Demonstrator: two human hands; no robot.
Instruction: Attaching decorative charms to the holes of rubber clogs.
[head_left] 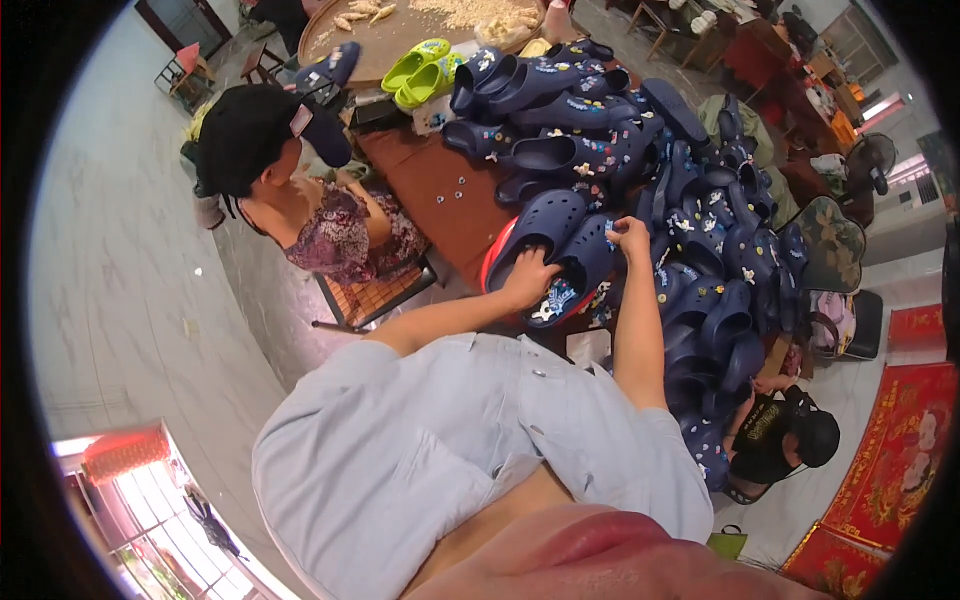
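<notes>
A pair of navy foam clogs with holes in the uppers lies in front of me; the left clog (541, 222) and the right clog (590, 248) sit side by side with their toes away from me. My left hand (528, 279) reaches into the foot opening of the pair, its fingers bent against the foam. Several white and blue charms (558, 298) lie inside near the heel. At the right clog's upper, my right hand (630, 237) pinches a small blue and white shoe charm (610, 232). A red rim (488, 262) shows beside the pair.
Many navy clogs with charms (560, 110) are heaped beyond and to the right. Lime green clogs (425, 75) stand farther back by a round tray (400, 40). Small charms (459, 188) dot the brown tabletop (425, 165). People in caps sit at left (340, 225) and lower right (775, 435).
</notes>
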